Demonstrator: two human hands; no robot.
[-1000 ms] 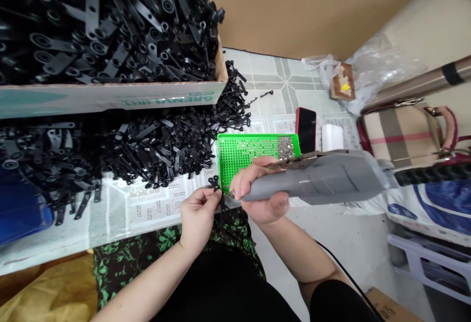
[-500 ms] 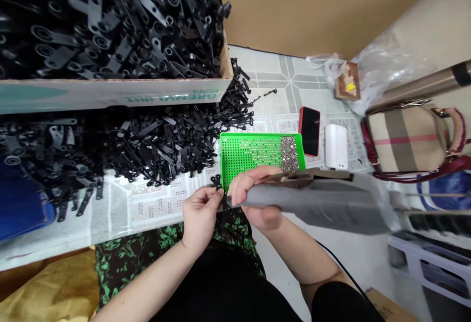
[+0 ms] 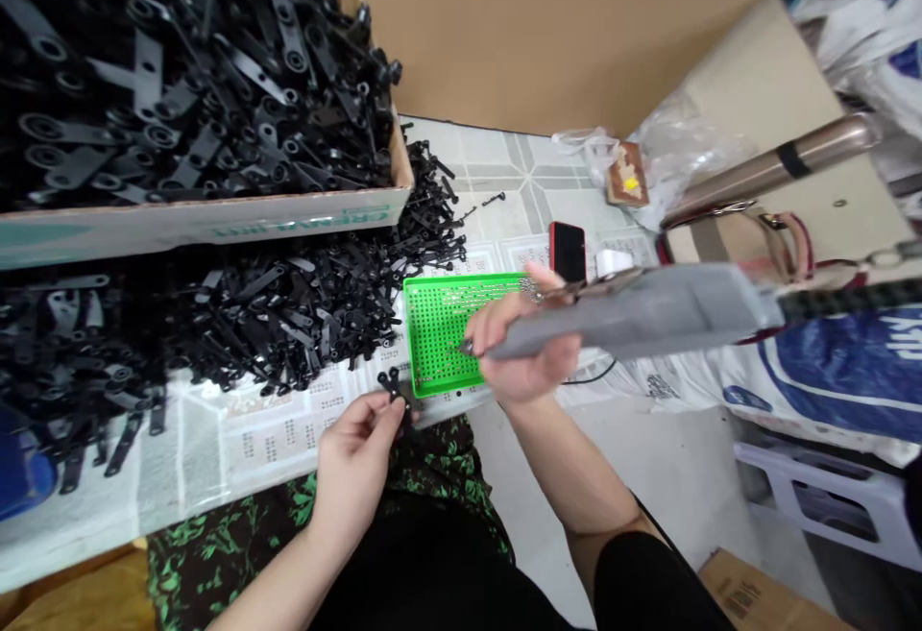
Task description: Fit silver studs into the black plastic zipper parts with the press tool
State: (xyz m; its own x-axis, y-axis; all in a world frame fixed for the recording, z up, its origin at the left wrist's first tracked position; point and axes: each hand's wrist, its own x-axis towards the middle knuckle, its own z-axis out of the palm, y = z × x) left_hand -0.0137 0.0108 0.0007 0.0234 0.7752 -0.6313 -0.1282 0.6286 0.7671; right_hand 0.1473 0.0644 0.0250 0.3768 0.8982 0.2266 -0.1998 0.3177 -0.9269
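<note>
My left hand (image 3: 358, 447) pinches a small black plastic part (image 3: 393, 385) by its lower end, just off the near left corner of a green perforated tray (image 3: 439, 338). My right hand (image 3: 520, 343) grips a grey electric screwdriver (image 3: 648, 312) wrapped in tape, its tip pointing left over the green tray. The tray holds several small silver screws, mostly hidden behind my right hand. A heap of black plastic parts (image 3: 288, 300) lies on the printed sheet to the left of the tray.
A cardboard box (image 3: 202, 218) piled with more black parts stands at the upper left. A red phone (image 3: 568, 252) and a white device (image 3: 612, 262) lie behind the tray. A checked handbag (image 3: 741, 237), plastic bags and a metal tube are on the right.
My right hand has lifted the screwdriver away from the black part and moved it right over the green tray. My left hand, still holding the part, has dropped slightly. The view shifted.
</note>
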